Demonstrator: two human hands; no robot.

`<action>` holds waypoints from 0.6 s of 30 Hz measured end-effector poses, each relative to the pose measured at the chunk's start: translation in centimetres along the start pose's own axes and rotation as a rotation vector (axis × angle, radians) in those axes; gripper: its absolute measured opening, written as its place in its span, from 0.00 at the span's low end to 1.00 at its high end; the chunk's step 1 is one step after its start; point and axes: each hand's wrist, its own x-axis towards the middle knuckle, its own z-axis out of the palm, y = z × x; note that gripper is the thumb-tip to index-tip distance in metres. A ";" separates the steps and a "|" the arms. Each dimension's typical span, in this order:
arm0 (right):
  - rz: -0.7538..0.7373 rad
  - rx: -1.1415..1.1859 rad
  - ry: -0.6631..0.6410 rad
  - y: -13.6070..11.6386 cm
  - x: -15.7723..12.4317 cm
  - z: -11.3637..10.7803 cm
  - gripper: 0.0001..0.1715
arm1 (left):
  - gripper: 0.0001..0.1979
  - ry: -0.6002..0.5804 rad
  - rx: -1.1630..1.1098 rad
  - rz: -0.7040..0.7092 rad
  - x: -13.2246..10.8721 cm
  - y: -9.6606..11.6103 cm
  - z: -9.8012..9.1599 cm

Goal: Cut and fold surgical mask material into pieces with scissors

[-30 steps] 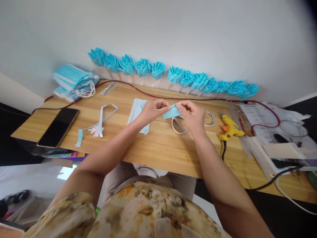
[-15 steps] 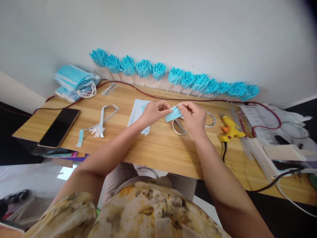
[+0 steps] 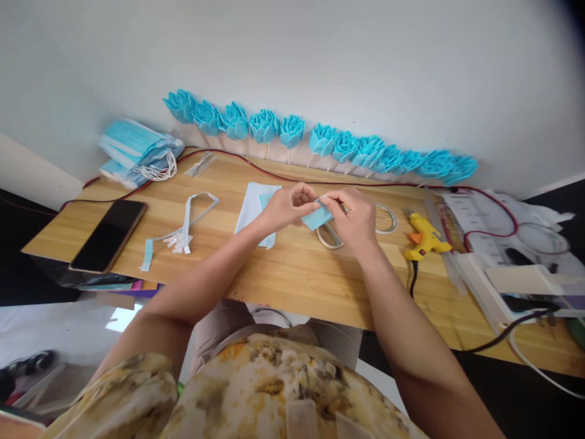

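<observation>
Both my hands meet over the middle of the wooden table. My left hand and my right hand pinch a small piece of blue mask fabric between their fingertips, held just above the table. White-handled scissors lie directly under my right hand. A flat blue and white mask sheet rests on the table beside my left wrist.
A row of blue fabric roses leans on the wall. A stack of blue masks sits far left, a black phone and cut strips nearer. A yellow glue gun, cables and white boxes fill the right.
My two hands have drawn closer together and the blue fabric piece between them looks shorter, folded in. Nothing else on the table has moved.
</observation>
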 end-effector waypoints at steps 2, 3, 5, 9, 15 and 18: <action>0.013 0.015 -0.028 -0.1 -0.1 0.2 0.09 | 0.12 0.004 0.005 -0.013 0.0 0.0 0.1; 0.037 0.037 -0.033 -0.2 -0.1 0.4 0.08 | 0.11 0.014 0.014 -0.023 0.0 0.0 0.1; 0.109 0.093 -0.044 -0.2 -0.2 0.6 0.10 | 0.09 0.043 0.021 -0.035 -0.1 0.1 0.1; 0.242 0.226 -0.086 0.3 -0.3 1.1 0.26 | 0.09 0.099 -0.083 -0.026 -0.2 0.6 0.0; 0.289 0.416 -0.085 1.5 -0.1 1.2 0.29 | 0.09 0.199 -0.190 -0.024 0.0 0.9 -0.6; 0.317 0.452 -0.085 1.6 0.0 1.1 0.30 | 0.09 0.242 -0.184 -0.064 0.0 0.9 -0.8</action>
